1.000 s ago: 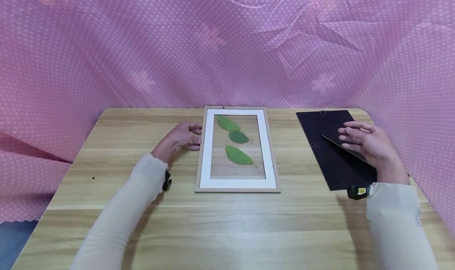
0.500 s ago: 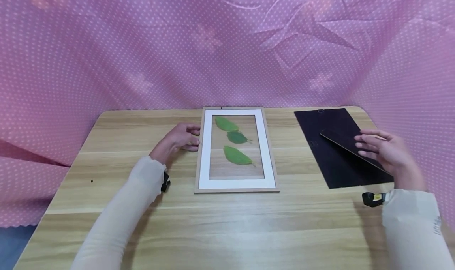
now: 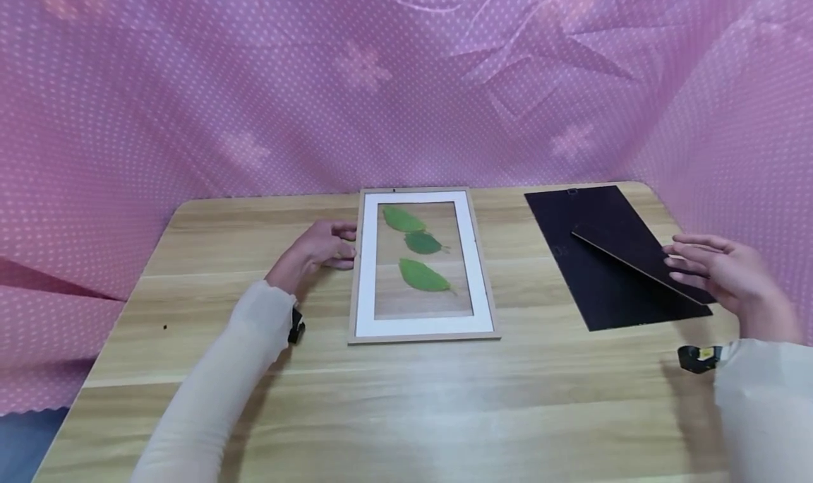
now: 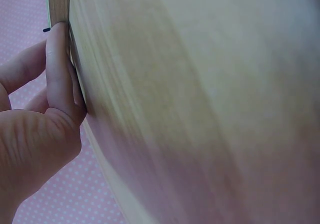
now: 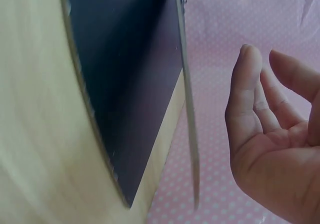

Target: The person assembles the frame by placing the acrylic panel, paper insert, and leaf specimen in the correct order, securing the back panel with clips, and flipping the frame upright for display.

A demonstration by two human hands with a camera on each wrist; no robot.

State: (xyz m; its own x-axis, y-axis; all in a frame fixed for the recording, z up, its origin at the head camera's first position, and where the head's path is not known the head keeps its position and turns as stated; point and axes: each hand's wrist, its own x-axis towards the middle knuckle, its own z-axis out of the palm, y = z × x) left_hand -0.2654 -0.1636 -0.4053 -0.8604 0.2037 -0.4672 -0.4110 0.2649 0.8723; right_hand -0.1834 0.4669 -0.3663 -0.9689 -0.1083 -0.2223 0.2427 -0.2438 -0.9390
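A light wood picture frame (image 3: 492,306) with a white mat (image 3: 367,285) lies flat on the table. Three green leaves (image 3: 424,276) show within its clear window. My left hand (image 3: 317,246) rests beside the frame's left side, and in the left wrist view its fingertips touch the wooden edge (image 4: 59,3). To the right lies a black backing board (image 3: 571,271) with its stand leg (image 3: 641,257) raised at a slant. Just right of the board my right hand (image 3: 730,271) hovers, fingers loosely bent around nothing. In the right wrist view, a gap separates this hand from the leg's edge (image 5: 190,119).
The wood-grain table (image 3: 406,412) ends at the back against a pink dotted cloth (image 3: 406,102), which also hangs at both sides. A tiny dark speck (image 3: 165,327) lies on the table at the left. Bare tabletop separates the frame from the board.
My right hand has moved right, away from over the black board, uncovering more of the board and its leg. The left hand stays at the frame's edge. The view has shifted slightly.
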